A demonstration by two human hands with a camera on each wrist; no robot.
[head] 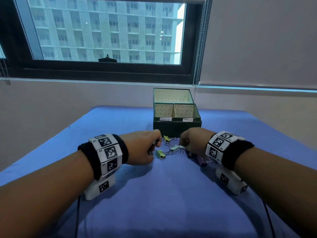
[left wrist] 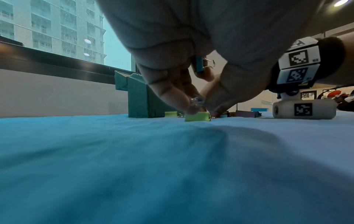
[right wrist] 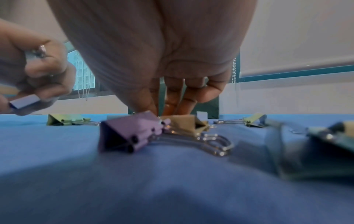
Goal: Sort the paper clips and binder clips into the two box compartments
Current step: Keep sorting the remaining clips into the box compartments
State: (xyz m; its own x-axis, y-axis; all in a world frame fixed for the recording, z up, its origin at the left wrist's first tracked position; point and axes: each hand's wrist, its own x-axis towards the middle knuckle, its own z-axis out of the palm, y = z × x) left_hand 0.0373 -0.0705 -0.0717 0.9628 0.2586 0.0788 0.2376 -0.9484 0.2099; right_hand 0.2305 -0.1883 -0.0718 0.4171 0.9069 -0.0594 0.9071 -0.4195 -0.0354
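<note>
Head view: left hand [head: 145, 148] grips binder clips [left wrist: 200, 64]; right hand [head: 193, 140] pinches a pale clip [head: 175, 148].

**High-rise room set up for recording**

An upper-floor indoor room is indicated: an apartment block [head: 106, 30] is seen through a dark-framed window [head: 103, 69], a roller blind [head: 260, 42] is lowered, and a blue-covered table [head: 154, 194] is placed beneath.

Binder clips [head: 161, 154] visible: at least five; box [head: 176, 125]: one.
</note>
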